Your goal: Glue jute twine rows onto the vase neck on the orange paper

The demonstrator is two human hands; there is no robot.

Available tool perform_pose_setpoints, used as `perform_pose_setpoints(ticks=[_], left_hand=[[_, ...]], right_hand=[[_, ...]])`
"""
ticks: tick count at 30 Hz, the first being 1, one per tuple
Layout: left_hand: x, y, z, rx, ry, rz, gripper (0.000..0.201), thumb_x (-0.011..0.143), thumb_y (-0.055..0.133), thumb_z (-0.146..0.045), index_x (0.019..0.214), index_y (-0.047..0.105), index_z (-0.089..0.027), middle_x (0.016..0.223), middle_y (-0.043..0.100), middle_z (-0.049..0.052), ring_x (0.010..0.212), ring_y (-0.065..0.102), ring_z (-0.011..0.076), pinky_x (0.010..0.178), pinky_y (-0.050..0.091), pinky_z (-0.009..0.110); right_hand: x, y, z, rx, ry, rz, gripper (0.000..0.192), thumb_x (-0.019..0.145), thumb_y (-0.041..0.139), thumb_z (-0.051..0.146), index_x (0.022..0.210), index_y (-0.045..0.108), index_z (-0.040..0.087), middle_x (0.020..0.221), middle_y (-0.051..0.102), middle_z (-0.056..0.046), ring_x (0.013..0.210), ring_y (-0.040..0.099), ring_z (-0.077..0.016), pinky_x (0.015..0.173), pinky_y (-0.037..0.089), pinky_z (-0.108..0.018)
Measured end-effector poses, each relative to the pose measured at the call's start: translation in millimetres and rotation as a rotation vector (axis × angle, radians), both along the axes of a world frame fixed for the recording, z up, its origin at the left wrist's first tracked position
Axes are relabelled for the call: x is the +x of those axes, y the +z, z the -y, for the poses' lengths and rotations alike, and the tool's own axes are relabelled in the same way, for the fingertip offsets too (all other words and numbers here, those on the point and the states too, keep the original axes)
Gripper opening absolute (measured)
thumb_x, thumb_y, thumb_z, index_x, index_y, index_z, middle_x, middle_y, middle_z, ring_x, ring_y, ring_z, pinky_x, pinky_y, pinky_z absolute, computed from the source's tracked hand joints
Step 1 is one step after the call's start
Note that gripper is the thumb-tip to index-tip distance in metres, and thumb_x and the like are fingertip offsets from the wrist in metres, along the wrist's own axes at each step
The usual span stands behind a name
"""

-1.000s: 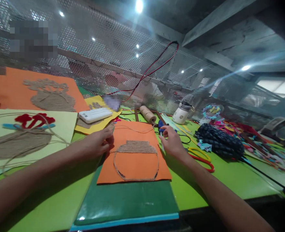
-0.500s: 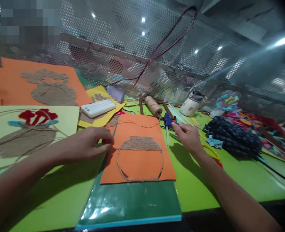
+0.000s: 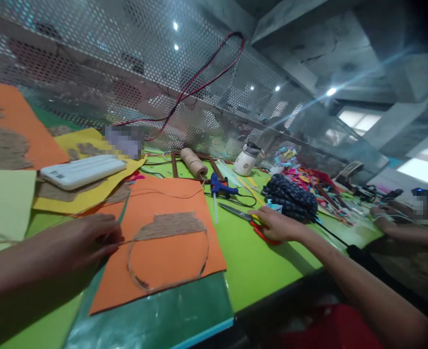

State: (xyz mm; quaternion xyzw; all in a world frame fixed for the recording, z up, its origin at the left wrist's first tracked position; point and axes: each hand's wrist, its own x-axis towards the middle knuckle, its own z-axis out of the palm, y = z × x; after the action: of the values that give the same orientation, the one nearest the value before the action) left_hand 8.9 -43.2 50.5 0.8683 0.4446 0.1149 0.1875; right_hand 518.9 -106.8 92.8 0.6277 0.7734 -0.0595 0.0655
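An orange sheet (image 3: 168, 259) lies on a green plastic-covered packet (image 3: 155, 315). On the sheet is a pot outline of twine, its upper part filled with rows of jute twine (image 3: 173, 225). At the sheet's left edge my left hand (image 3: 90, 237) pinches a strand of twine that runs to the pot. My right hand (image 3: 272, 224) is closed around the yellow and red handles of scissors (image 3: 237, 212) lying on the green table, blades toward the sheet. A blue glue gun (image 3: 221, 186) rests just beyond the blades, its glue stick pointing down toward me.
A twine spool (image 3: 194, 162) lies by a brown frame (image 3: 174, 167). Further right are a white bottle (image 3: 246, 160), a dark folded umbrella (image 3: 290, 196) and colourful scraps (image 3: 304, 177). A white power bank (image 3: 83, 170) sits at left. Another person's arm (image 3: 406, 230) rests at far right.
My right hand has let go of the glue gun, leaving it on the table, and moved to the scissors. The view has turned right. My left hand stays by the sheet's left edge.
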Motion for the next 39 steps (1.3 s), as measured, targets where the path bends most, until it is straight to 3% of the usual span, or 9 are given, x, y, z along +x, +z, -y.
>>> perform_pose_setpoints(ticks=[5,8,10,14,18,22,25,30,39], left_hand=[[5,14.6,6,-0.027,-0.028,-0.046,0.024,0.096,0.050,-0.021,0.090,0.072,-0.015,0.092,0.073,0.009,0.082,0.062,0.0189,0.077,0.042,0.028],[4,15.0,2,-0.047,-0.040,-0.083,0.021,0.096,0.053,-0.025,0.092,0.072,-0.016,0.093,0.074,0.010,0.083,0.064,0.0194,0.076,0.043,0.029],[2,13.2,0,-0.075,-0.040,-0.099,0.019,0.093,0.057,-0.029,0.091,0.072,-0.018,0.093,0.075,0.010,0.082,0.065,0.0206,0.074,0.045,0.030],[-1,9.8,0,-0.064,-0.062,-0.072,0.021,0.092,0.056,-0.033,0.090,0.072,-0.020,0.092,0.075,0.010,0.081,0.068,0.0211,0.072,0.046,0.031],[-1,9.2,7,-0.016,-0.065,-0.034,0.021,0.095,0.054,-0.032,0.090,0.072,-0.022,0.092,0.075,0.007,0.081,0.067,0.0192,0.072,0.046,0.030],[-1,12.4,13,-0.027,-0.039,-0.043,0.022,0.096,0.052,-0.029,0.089,0.072,-0.022,0.090,0.074,0.005,0.078,0.066,0.0187,0.070,0.045,0.030],[0,14.5,14,-0.041,-0.030,-0.031,0.021,0.097,0.053,-0.029,0.090,0.072,-0.024,0.090,0.074,0.004,0.078,0.066,0.0183,0.069,0.045,0.029],[-1,12.2,14,-0.040,-0.035,-0.012,0.019,0.096,0.054,-0.026,0.088,0.071,-0.023,0.087,0.073,0.003,0.077,0.066,0.0169,0.068,0.045,0.028],[-1,9.8,15,-0.033,-0.054,0.024,0.025,0.098,0.050,-0.028,0.085,0.070,-0.022,0.085,0.072,0.005,0.076,0.065,0.0182,0.069,0.044,0.031]], right_hand=[[6,-15.1,-5,-0.064,-0.050,0.032,0.071,0.088,0.063,0.020,0.158,0.050,0.018,0.127,0.068,-0.021,0.114,0.068,-0.0356,0.096,0.054,-0.043],[22,-19.3,1,-0.063,-0.062,-0.003,0.064,0.088,0.063,0.023,0.152,0.054,0.018,0.122,0.074,-0.018,0.106,0.073,-0.0340,0.087,0.056,-0.040],[37,-18.6,13,0.011,-0.046,-0.043,0.051,0.091,0.057,0.022,0.142,0.062,0.018,0.109,0.079,-0.015,0.095,0.076,-0.0325,0.079,0.057,-0.039],[47,-10.4,39,0.261,0.107,-0.145,0.048,0.096,0.054,0.020,0.141,0.065,0.029,0.122,0.078,-0.012,0.104,0.077,-0.0330,0.085,0.059,-0.040],[-5,-1.1,40,0.394,0.308,-0.219,0.055,0.098,0.054,0.024,0.152,0.053,0.038,0.127,0.073,-0.011,0.113,0.073,-0.0339,0.087,0.062,-0.045],[-83,1.9,16,0.252,0.534,-0.269,0.062,0.092,0.050,0.008,0.150,0.051,0.030,0.105,0.067,-0.010,0.091,0.069,-0.0247,0.073,0.058,-0.034],[-118,-2.3,-5,0.211,0.663,-0.247,0.063,0.090,0.052,0.003,0.149,0.051,0.025,0.094,0.060,-0.008,0.080,0.059,-0.0216,0.064,0.047,-0.029],[-132,-11.5,-29,0.173,0.736,-0.187,0.046,0.088,0.058,0.003,0.131,0.060,0.020,0.094,0.059,-0.008,0.079,0.052,-0.0213,0.064,0.035,-0.031],[-142,-17.2,-37,0.225,0.768,-0.134,0.031,0.094,0.064,0.020,0.125,0.061,0.019,0.089,0.060,-0.006,0.069,0.049,-0.0182,0.060,0.028,-0.032]])
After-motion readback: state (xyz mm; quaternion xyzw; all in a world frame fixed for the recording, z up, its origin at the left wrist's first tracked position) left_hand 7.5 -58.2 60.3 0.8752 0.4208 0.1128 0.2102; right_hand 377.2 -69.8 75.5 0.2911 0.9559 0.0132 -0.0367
